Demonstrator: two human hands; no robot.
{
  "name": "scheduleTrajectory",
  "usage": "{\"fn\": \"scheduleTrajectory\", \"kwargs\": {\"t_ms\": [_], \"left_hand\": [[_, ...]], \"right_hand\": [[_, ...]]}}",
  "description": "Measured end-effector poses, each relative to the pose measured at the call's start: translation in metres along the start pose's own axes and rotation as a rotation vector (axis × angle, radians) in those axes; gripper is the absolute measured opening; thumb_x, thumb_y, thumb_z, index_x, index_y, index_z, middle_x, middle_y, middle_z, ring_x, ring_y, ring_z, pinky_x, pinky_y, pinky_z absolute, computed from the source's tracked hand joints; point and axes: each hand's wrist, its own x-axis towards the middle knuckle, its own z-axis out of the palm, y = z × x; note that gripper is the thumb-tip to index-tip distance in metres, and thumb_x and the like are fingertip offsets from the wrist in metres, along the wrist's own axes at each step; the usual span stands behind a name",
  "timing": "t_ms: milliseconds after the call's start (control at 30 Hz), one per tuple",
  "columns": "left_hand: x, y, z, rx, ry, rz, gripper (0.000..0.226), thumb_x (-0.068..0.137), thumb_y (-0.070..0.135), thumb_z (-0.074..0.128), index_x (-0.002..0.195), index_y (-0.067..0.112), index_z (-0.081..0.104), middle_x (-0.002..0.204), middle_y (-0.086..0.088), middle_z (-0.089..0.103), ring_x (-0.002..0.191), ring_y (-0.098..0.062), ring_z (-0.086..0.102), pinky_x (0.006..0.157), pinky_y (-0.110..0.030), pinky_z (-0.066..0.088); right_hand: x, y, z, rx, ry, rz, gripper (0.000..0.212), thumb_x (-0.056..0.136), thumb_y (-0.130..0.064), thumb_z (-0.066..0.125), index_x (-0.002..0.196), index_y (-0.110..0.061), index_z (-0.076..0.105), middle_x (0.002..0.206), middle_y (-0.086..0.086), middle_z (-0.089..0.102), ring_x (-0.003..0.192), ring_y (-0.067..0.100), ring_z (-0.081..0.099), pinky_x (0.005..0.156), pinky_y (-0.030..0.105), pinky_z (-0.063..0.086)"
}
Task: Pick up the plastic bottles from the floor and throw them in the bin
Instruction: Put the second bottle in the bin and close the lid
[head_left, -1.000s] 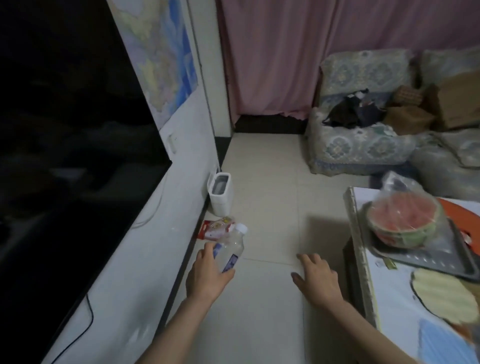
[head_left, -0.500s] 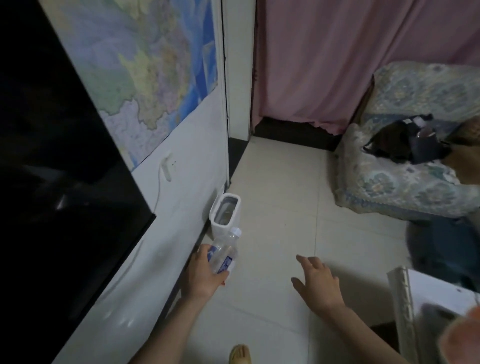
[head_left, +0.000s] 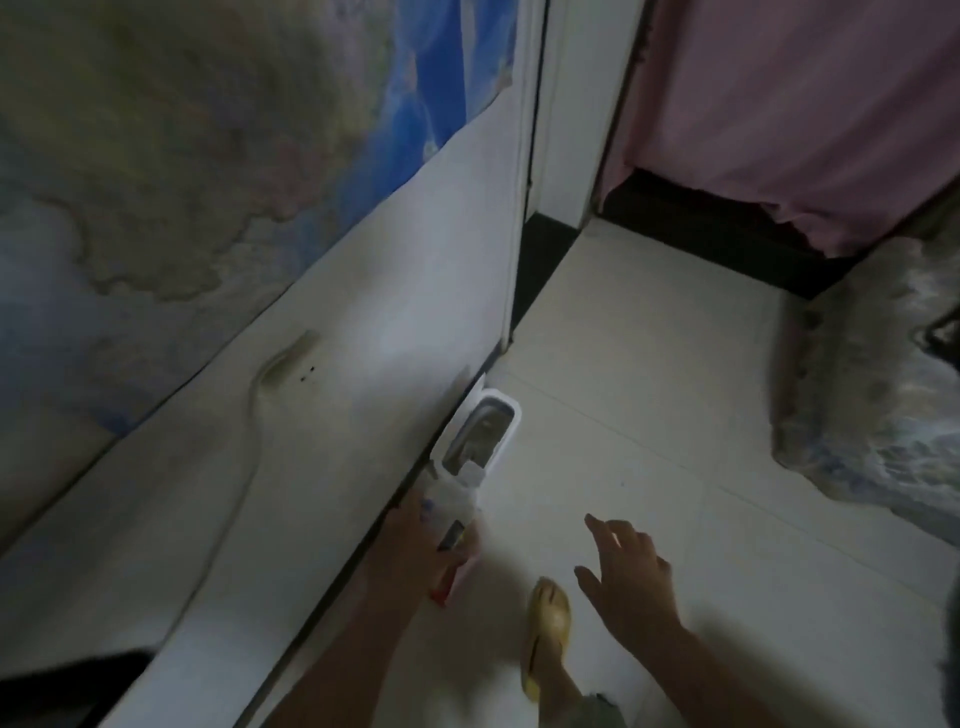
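A: Far left we have the wall map (head_left: 208, 171) above the white wall (head_left: 363, 364), with a pale cable (head_left: 244, 467) running down from a wall socket (head_left: 288, 358). What comes next?

B: Our left hand (head_left: 410, 551), near the foot of that wall. Its fingers are wrapped around a clear plastic bottle (head_left: 454, 499), label toward us, white cap pointing away.

A: And where is the bottle against the bin?

B: The cap end sits right over the near rim of the small white bin (head_left: 511, 415), which stands on the floor against the wall. We cannot tell whether the cap touches the rim; the picture is blurred there. Something red shows just under our left hand, too smeared to name.

A: Moving right?

B: Our foot in a yellow slipper (head_left: 548, 634) on the pale tiled floor (head_left: 675, 441), then our right hand (head_left: 628, 577), fingers spread and loose, grasping nothing, above the tiles.

A: And beyond that?

B: The pink curtain (head_left: 779, 104) at the top, and a patterned sofa (head_left: 872, 405) at the right edge.
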Motion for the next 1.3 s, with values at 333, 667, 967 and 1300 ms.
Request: {"fn": "scheduleTrajectory", "kwargs": {"t_ms": [333,667,967,1300], "left_hand": [[0.237,0.027,0.119,0.338,0.007,-0.178,0.055,0.078,0.050,0.066,0.117,0.019,0.042,0.115,-0.005,0.060,0.100,-0.022,0.061,0.087,-0.036,0.051],[0.402,-0.043,0.232,0.460,-0.077,-0.225,0.078,0.077,0.048,0.068,0.133,0.010,0.030,0.129,-0.014,0.052,0.114,-0.030,0.055,0.093,-0.040,0.047],[0.421,-0.072,0.248,0.246,-0.057,-0.173,0.080,0.080,0.043,0.067,0.142,0.014,0.025,0.142,-0.017,0.042,0.126,-0.033,0.045,0.106,-0.045,0.039],[0.346,-0.056,0.188,0.083,0.004,-0.032,0.061,0.087,0.031,0.060,0.139,0.017,0.032,0.136,-0.007,0.048,0.119,-0.023,0.051,0.099,-0.043,0.046]], "right_hand": [[0.233,0.027,0.023,-0.085,-0.158,-0.118,0.074,0.076,-0.047,0.072,0.140,-0.024,0.043,0.137,0.004,0.050,0.121,0.021,0.054,0.094,0.041,0.051],[0.367,0.067,0.164,0.003,-0.226,-0.119,0.061,0.097,-0.045,0.041,0.149,-0.031,0.012,0.153,-0.006,0.023,0.138,0.014,0.028,0.111,0.032,0.030],[0.391,0.056,0.196,-0.017,-0.256,-0.086,0.060,0.096,-0.045,0.043,0.148,-0.029,0.018,0.153,-0.002,0.028,0.138,0.018,0.033,0.110,0.035,0.034],[0.380,0.009,0.155,0.016,-0.184,-0.125,0.059,0.095,-0.044,0.046,0.147,-0.027,0.023,0.152,-0.001,0.032,0.136,0.019,0.036,0.109,0.037,0.036]]}}
